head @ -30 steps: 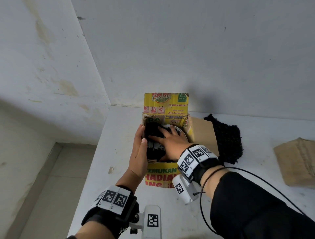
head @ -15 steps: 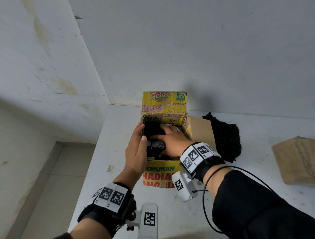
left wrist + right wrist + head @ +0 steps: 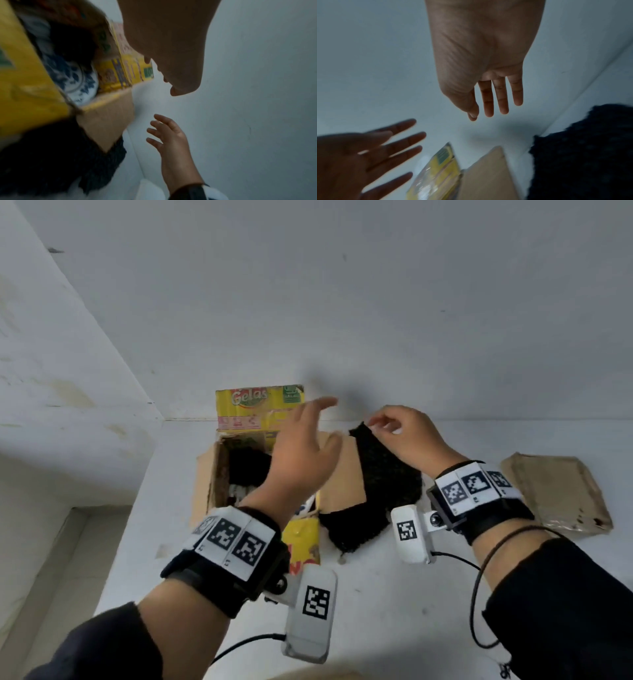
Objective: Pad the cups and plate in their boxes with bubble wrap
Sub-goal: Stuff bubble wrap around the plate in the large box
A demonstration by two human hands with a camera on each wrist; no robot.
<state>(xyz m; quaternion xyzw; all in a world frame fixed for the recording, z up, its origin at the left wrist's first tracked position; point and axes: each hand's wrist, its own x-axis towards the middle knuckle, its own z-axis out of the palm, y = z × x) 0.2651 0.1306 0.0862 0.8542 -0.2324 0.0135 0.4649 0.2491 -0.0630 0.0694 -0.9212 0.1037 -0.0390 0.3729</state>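
Note:
An open yellow "Gelas" cardboard box (image 3: 260,405) stands on the white table, at the wall. Inside it lie black bubble wrap (image 3: 246,467) and a blue-and-white plate (image 3: 75,83). A second sheet of black bubble wrap (image 3: 376,484) lies over the box's right flap and the table. My left hand (image 3: 301,453) hovers above the box, fingers spread, holding nothing. My right hand (image 3: 404,436) hangs over the far corner of the loose sheet. In the right wrist view its fingers (image 3: 501,97) are straight and hold nothing.
A flattened brown cardboard piece (image 3: 558,494) lies at the right of the table. The wall rises just behind the box. The table's left edge (image 3: 130,525) drops to the floor. The box's brown right flap (image 3: 342,474) lies folded out.
Both hands have come out of the box. The left one rose above it with fingers spread; the right one moved right to the loose black sheet.

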